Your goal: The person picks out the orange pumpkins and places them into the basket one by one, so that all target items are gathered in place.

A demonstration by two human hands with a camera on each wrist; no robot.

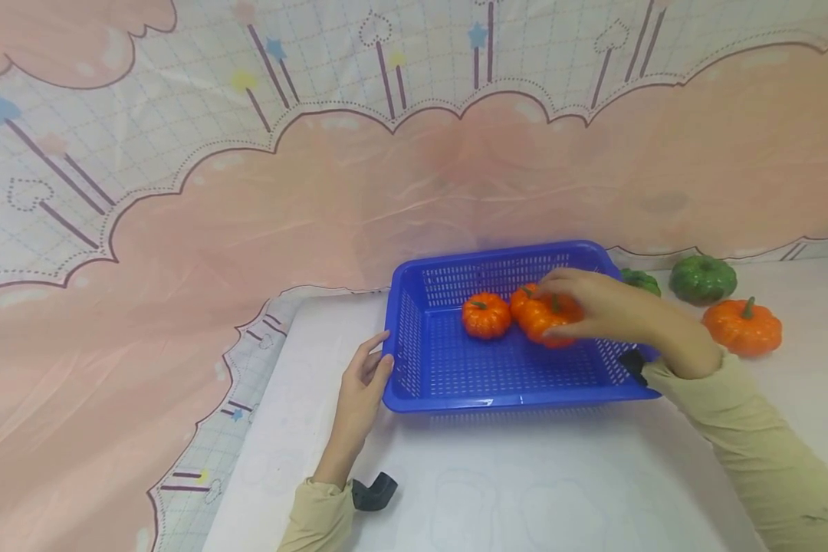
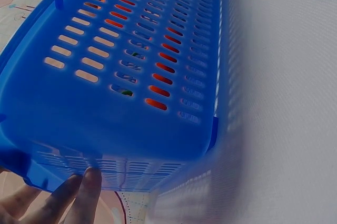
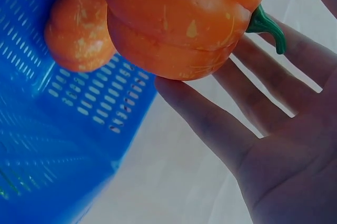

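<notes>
A blue plastic basket (image 1: 504, 400) with slotted walls stands on the white table. My right hand (image 1: 593, 307) holds an orange pumpkin (image 1: 553, 320) by its sides over the basket, thumb on the near side and fingers across the far side; its green stem (image 3: 267, 28) points toward the palm in the right wrist view. Two more orange pumpkins lie inside, one to the left (image 1: 486, 315) and another partly hidden behind the held pumpkin (image 1: 520, 297). At the basket's left end, my left hand (image 1: 360, 391) touches the rim, and its fingertips (image 2: 90, 179) rest against the outer wall.
Right of the basket lie an orange pumpkin (image 1: 743, 330), a green pumpkin (image 1: 704, 280) and another green one (image 1: 640, 281) partly covered by the basket's rim. A pink patterned cloth (image 1: 317, 207) rises behind the table. Black wrist mounts (image 1: 375, 492) stick out from the sleeves.
</notes>
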